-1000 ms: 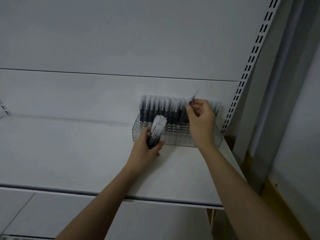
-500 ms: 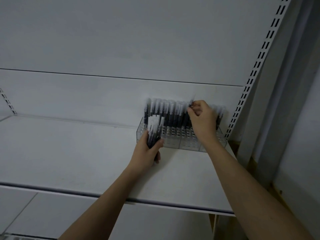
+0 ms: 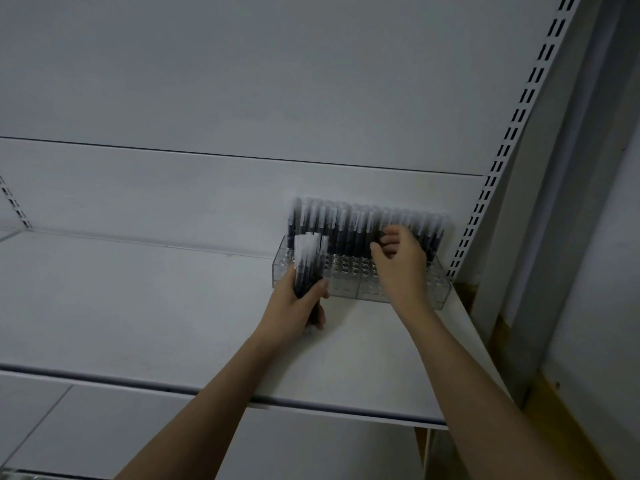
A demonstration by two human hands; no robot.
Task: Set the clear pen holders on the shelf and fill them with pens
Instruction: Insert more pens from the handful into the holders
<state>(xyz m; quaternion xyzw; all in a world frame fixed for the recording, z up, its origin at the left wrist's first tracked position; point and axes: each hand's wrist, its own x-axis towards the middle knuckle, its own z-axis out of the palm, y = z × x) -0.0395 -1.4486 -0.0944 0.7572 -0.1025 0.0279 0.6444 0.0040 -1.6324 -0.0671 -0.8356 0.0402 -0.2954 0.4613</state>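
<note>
Two clear pen holders [image 3: 341, 289] stand side by side at the back right of the white shelf [image 3: 138, 306]. Their back rows hold several dark pens with white caps [image 3: 343, 223]; the front holes are bare. My left hand [image 3: 291, 308] grips a bundle of the same pens [image 3: 308, 261] upright just in front of the left holder. My right hand [image 3: 401, 265] reaches over the right holder, its fingers curled and pinching a pen that stands among the back rows.
A slotted upright [image 3: 498, 168] runs up the right side behind the holders. The grey back panel [image 3: 242, 98] rises behind the shelf. The shelf's front edge [image 3: 207, 393] crosses under my forearms, with a lower panel beneath.
My right hand has moved down with its pen, from above the row into the standing pens. The left hand keeps its bundle in about the same place.
</note>
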